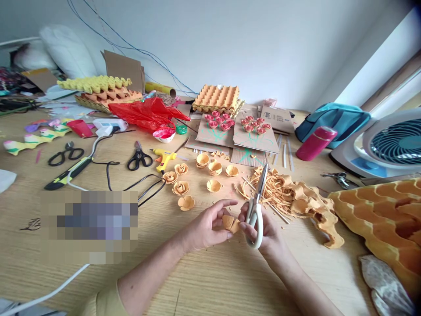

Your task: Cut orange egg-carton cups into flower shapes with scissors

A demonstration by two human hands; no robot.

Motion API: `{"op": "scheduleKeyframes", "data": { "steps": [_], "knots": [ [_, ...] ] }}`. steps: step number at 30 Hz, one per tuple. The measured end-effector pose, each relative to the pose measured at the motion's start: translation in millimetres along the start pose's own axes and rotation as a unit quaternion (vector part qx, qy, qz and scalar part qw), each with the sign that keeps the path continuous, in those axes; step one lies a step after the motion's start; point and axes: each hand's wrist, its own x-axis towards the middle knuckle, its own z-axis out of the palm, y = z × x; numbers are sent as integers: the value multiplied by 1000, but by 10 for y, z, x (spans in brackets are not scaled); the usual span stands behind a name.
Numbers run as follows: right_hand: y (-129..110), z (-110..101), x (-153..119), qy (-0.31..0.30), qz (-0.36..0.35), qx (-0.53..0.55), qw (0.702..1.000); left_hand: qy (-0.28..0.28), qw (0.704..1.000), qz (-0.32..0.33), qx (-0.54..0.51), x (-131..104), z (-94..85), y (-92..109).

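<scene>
Orange cup in hand, part-worked stock on table

In my left hand (207, 226): one cut cup (229, 224), pinched, above the near half of the table (197, 281). In my right hand (271, 232): scissors (258, 199), gripped, blades toward the far edge; thumb at the cup.
Seemingly done: red flowers (225, 127) on cardboard (213, 138), toward the far edge; three layered orange flowers (180, 188), mid-table, shaped but unpainted.
Seemingly unfinished: loose cups (214, 186), without centres; the held cup, separate.
Uncut, in part: egg tray (365, 204), right edge. Offcuts (279, 191): heaped beside it.
</scene>
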Motion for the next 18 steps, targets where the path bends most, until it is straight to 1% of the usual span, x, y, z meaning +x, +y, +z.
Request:
{"op": "scheduleKeyframes", "data": {
  "steps": [4,7,10,14,16,18],
  "knots": [
    [-40,29,3,15,-3,6,1000,4,996,-14,-89,32,-23,3],
    [-57,52,-2,31,-17,-25,999,9,992,-17,-128,30,-49,17],
    [-30,70,-18,36,-43,-68,996,6,985,-14,-171,20,-22,4],
    [22,81,-46,27,-72,-108,991,19,976,-3,-215,24,67,-45],
    [8,79,-53,16,-80,-117,990,30,972,1,-231,26,89,-46],
    [-39,69,-53,3,-71,-115,991,55,968,10,-246,23,80,-21]
  ]
}}
